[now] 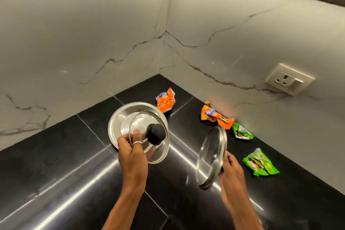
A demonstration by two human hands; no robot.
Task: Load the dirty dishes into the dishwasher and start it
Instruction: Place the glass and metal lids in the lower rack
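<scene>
While working up from the bottom of the frame, got two bare forearms rising side by side, hands well apart and each busy with its own lid.

Lower middle: left hand (130, 147), back turned to the camera, ring (137, 143) on one finger, pinching the near rim of a small glass lid (158, 153). One finger on top of the glass, more visible through it from underneath. Holding it nearly flat, black knob (155, 134) up, right over the near side of a steel bowl (119, 123). Can't tell whether lid and bowl actually touch.

Lower right: right hand (233, 170), fingers curled round the far side of a bigger glass lid (211, 155), keeping it almost on edge and tilted, up off the black counter (74, 164). Can't make out exactly which part is gripped, too much hidden behind the glass.

Just past the left hand, mid-frame: the bowl, sitting on the counter.

Right of centre, strung along the wall: near green wrapper (260, 162), far green wrapper (241, 132), then a crumpled orange wrapper (214, 115), then a second orange one (165, 101) just beside the bowl's far rim.

Farthest out: marble walls (93, 33) meeting at a corner in the upper middle, plus a wall socket (290, 79) at the right.
</scene>
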